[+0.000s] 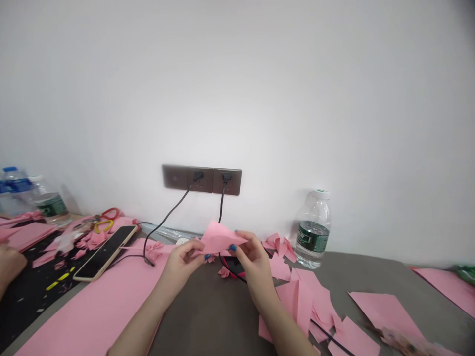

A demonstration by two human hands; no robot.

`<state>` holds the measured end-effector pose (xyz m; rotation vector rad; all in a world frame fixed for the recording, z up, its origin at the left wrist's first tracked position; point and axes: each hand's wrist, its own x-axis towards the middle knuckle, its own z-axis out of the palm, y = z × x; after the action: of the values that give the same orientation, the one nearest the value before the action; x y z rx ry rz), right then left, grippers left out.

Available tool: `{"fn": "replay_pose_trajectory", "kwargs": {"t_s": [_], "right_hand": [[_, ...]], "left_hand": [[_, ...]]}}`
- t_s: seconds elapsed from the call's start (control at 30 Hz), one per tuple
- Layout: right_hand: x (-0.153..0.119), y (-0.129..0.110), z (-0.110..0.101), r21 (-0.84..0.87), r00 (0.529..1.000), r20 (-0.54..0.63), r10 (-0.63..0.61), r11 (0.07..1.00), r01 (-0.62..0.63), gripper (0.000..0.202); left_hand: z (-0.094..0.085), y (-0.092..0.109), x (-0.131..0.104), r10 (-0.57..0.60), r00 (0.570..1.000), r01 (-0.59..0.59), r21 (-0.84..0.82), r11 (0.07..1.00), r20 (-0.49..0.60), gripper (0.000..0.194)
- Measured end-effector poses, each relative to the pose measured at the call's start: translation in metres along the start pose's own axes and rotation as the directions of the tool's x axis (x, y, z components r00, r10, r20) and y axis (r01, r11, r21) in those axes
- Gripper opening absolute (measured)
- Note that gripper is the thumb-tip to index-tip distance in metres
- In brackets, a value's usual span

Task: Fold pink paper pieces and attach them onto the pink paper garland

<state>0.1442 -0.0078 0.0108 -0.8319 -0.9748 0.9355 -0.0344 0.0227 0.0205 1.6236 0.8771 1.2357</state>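
A folded piece of pink paper is held up over the table, pointed at the top and at its right end. My left hand pinches its left corner between thumb and fingers. At the right end, my right hand grips the paper, the thumb with a blue nail pressed against its front. Below the hands, a small crumpled pink paper piece lies near a black cable. Behind my right hand is a dark object with a red-pink edge, mostly hidden.
A water bottle stands on the right by pink paper sheets. On the left lie a phone, scissors and a large pink sheet. Cables run from the wall socket. Another person's hand is at the far left.
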Motion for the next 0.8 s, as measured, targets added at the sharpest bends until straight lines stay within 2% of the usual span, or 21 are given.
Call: {"fn": "replay_pose_trajectory", "kwargs": {"t_s": [0.07, 0.23, 0.4, 0.53, 0.7, 0.8], "right_hand": [[0.0, 0.001, 0.001, 0.06, 0.999, -0.029, 0.039, 0.998, -0.037, 0.041], [0.0, 0.007, 0.002, 0.078, 0.992, 0.033, 0.124, 0.989, -0.127, 0.022], [0.0, 0.009, 0.002, 0.114, 0.987, 0.058, 0.151, 0.981, -0.157, 0.022], [0.0, 0.008, 0.002, 0.186, 0.981, 0.057, 0.186, 0.963, -0.194, 0.022], [-0.001, 0.006, 0.006, 0.273, 0.96, 0.065, 0.271, 0.921, -0.278, 0.026], [-0.001, 0.005, 0.007, 0.258, 0.958, 0.04, 0.282, 0.924, -0.283, 0.028]], "left_hand": [[0.002, 0.001, -0.001, 0.015, 0.999, -0.017, 0.048, 0.999, 0.04, 0.005], [0.003, 0.003, -0.004, 0.037, 0.995, -0.049, 0.129, 0.99, 0.095, 0.015], [0.003, 0.008, -0.007, 0.096, 0.984, -0.132, 0.246, 0.96, 0.153, 0.024], [0.003, 0.009, -0.01, 0.08, 0.977, -0.128, 0.242, 0.962, 0.2, 0.029], [0.001, 0.012, -0.01, 0.004, 0.991, -0.027, 0.18, 0.983, 0.132, 0.03], [0.0, 0.015, -0.009, 0.021, 0.992, -0.037, 0.132, 0.991, 0.122, 0.028]]}}
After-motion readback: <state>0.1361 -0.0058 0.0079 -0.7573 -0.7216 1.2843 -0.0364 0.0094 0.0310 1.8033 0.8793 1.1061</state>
